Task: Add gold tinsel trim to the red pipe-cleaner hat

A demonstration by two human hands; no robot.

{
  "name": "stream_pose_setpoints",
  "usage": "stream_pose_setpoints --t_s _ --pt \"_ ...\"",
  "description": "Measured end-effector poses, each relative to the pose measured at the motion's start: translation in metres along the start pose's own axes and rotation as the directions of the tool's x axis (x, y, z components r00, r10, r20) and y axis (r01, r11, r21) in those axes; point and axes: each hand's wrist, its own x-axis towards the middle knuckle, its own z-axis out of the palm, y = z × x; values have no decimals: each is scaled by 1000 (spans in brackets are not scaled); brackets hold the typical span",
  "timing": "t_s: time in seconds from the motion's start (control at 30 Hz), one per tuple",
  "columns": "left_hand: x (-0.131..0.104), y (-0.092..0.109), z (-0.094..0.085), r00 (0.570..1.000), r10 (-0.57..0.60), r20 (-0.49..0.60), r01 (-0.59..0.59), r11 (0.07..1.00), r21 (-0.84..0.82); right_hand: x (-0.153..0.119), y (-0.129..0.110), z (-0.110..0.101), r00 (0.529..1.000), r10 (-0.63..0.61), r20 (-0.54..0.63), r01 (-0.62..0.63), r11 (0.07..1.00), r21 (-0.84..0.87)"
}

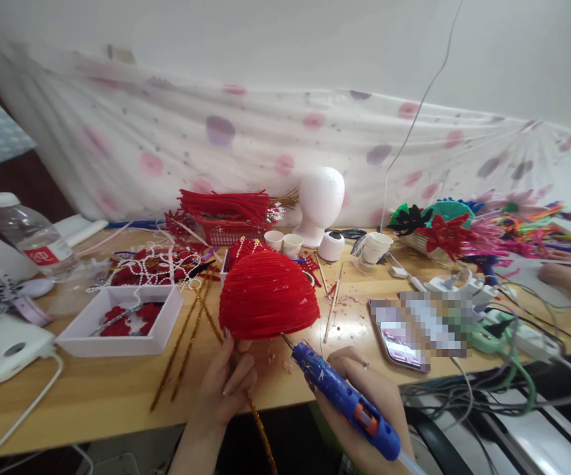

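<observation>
Red cap (270,290) was upright over the tabletop (117,389), rim pinched in the fingers of your left hand (236,376). Visible side looked done, fully covered in red rows; gold strip (262,432) looked left to fix, its tail dangling past the front edge. Your right hand (377,396) had fingers wrapped round the glue gun (337,379), nozzle by the rim. White box (117,346) bounded your left; most room was rightward, towards the phone (399,336).
</observation>
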Motion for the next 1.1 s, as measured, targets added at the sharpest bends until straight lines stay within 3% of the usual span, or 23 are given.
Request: stream_pose_setpoints --t_s 0.53,0.8,1.1 --pt "0 0 2 999 -4 32 4 1000 -6 -1 6 2 999 -46 -6 44 987 -151" --pt "1 0 4 999 7 37 -6 1000 -20 -4 6 2 998 -36 49 42 991 -126" --pt "-1 -1 2 999 11 34 -9 999 -50 1 -3 4 993 -117 16 118 990 -72"
